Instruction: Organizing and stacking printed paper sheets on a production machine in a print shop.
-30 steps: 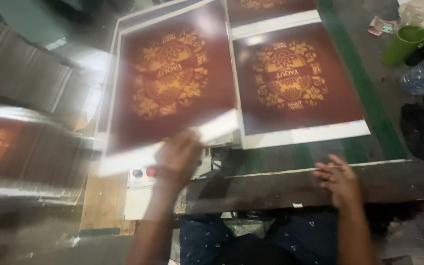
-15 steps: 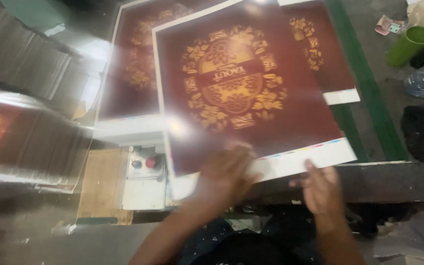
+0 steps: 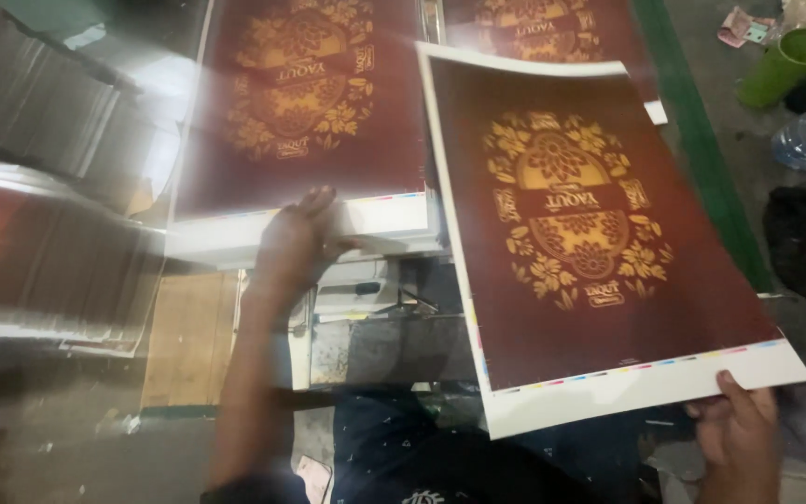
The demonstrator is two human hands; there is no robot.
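- Lifted sheet (image 3: 599, 252) is lying right of the stack (image 3: 305, 121).
- Left hand (image 3: 296, 245) is resting on the stack's near edge.
- Right hand (image 3: 737, 431) is sitting under the sheet's near right corner.
- Cup (image 3: 785, 65) is standing far right.

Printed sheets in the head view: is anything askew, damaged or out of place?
One dark red printed sheet sits tilted, held at its white bottom corner by the right hand, overhanging the stack beside it. The left hand rests on that stack's white edge. No tears or spills show.

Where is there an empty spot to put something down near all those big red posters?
The wooden board below the left stack of sheets looks bare. Grey floor shows between the green strip and the green cup. The middle is crowded: the left hand rests on the stack, and the right hand holds a poster over the bench.
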